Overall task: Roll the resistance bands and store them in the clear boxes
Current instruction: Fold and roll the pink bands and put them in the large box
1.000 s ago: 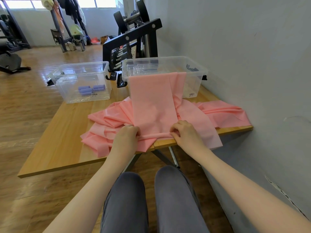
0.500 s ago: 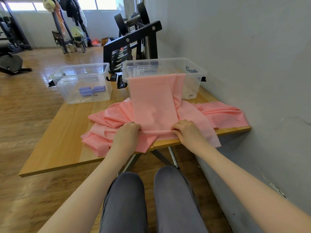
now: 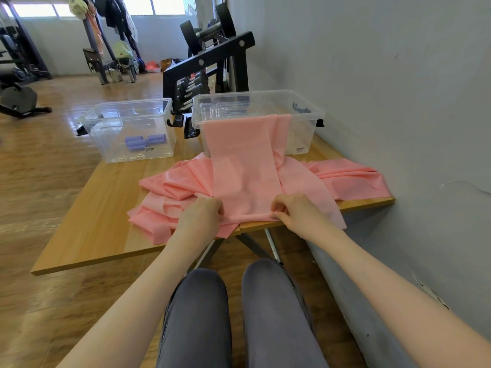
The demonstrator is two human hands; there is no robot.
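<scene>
Left hand: the left hand (image 3: 199,218) is at 6 o'clock on the table, fingers curled over the near end of the long flat pink resistance band (image 3: 245,176), gripping it.
Right hand: the right hand (image 3: 297,212) pinches the same near end, just right of the left one.
Band: it runs from the hands toward 12 o'clock and hangs over the front rim of the right clear plastic box (image 3: 308,112). It lies on top of a loose pile of more pink bands (image 3: 170,187) that spreads toward 9 and 3 o'clock.
Edges: the rolled end sits right at the near edge of the light wooden table (image 3: 87,235). Some pink material hangs over this edge. At 3 o'clock the pile reaches the table's right edge, close to the grey wall (image 3: 398,102).
Open room: bare table surface is at 8 o'clock, left of the pile.
Left box: the left clear plastic box (image 3: 127,120) stands at 10 o'clock and holds small purple rolls (image 3: 144,140).
Labels: each box has a small sticker on its front; the writing is too small to read.
</scene>
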